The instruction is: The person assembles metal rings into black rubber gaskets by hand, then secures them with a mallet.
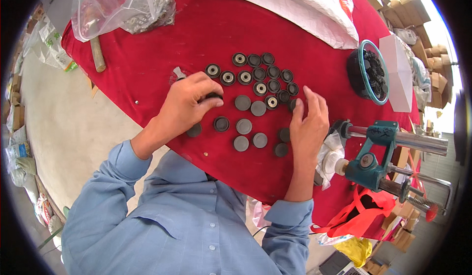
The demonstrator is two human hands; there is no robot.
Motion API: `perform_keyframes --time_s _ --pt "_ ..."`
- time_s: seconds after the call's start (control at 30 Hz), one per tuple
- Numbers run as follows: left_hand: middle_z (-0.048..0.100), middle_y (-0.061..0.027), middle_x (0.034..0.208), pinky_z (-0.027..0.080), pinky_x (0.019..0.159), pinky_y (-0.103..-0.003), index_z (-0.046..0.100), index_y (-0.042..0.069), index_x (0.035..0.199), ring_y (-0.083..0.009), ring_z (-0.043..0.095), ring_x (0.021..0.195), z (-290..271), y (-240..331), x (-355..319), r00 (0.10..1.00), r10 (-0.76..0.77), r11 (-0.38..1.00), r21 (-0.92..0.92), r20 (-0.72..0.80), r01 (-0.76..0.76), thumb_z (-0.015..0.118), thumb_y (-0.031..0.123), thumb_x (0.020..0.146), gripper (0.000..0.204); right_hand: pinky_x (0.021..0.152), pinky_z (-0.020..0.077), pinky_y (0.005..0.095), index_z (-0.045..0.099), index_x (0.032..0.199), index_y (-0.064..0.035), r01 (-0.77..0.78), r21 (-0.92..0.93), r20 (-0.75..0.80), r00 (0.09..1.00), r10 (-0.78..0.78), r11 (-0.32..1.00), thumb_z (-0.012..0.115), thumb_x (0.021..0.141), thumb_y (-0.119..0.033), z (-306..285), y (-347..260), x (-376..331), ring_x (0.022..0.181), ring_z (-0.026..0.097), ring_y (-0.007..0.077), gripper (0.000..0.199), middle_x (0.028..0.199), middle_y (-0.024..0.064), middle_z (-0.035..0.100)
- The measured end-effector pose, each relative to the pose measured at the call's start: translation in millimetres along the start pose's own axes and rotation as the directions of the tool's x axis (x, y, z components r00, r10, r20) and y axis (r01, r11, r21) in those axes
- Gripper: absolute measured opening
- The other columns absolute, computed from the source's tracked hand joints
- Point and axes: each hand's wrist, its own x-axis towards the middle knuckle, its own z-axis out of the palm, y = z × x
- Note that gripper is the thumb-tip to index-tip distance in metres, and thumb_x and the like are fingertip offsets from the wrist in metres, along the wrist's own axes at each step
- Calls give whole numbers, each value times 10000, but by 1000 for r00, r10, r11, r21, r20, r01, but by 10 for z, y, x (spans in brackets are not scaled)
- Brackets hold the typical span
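My left hand (189, 100) is closed, pinching a black round cap (214, 95) between thumb and fingers. My right hand (309, 125) has its fingers apart at the right of the group, its thumb beside a partly covered black cap (293, 105). Between my hands, several black caps lie on the red cloth (172, 44). Some hold a metal ring bearing, like this bearing (245, 77); others are hollow side up, like this hollow cap (273, 72). Nearer to me are caps flat side up, such as a grey-black cap (244, 126). Below my right fingers, two dark caps sit in shade.
A blue-rimmed tub (364, 90) of black parts stands at right, beside a white box (397, 73). A green hand press (371, 159) sits at the right edge. A white sack (295, 9), a clear bag of metal parts (147, 12) and a wooden handle (97, 56) lie farther off.
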Motion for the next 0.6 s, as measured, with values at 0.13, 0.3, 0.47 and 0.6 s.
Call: perform_keyframes --time_s 0.13,0.3,0.47,0.6 --pt "726 -83 953 556 701 -314 799 34 1080 -177 709 806 -94 -19 165 974 -79 992 -115 -211 55 832 -5 871 216 906 541 480 742 1271 -46 -1 -97 83 996 9 995 750 968 -141 114 56 236 1076 681 362 318 1162 163 696" --pt "748 -86 986 585 701 -332 802 40 1087 -216 740 819 -30 -186 337 946 15 1000 -6 -325 -18 803 -7 887 205 883 535 485 748 1240 -42 -53 -81 159 985 65 995 766 966 -173 238 79 279 1071 685 349 304 1148 157 690" --pt "752 -74 1012 604 733 -362 777 47 1039 -256 744 878 -31 -240 300 941 111 984 166 -319 -60 795 16 883 160 864 546 489 714 1166 -19 -126 -39 173 976 131 991 784 951 -158 250 48 316 1033 701 361 266 1118 167 700" --pt "759 -97 1077 624 782 -350 770 21 1043 -255 757 956 -55 -329 295 939 181 965 238 -292 -112 787 -50 876 182 822 565 471 684 1127 -8 -190 50 170 969 179 981 784 939 -106 218 23 342 941 724 379 235 1026 187 721"
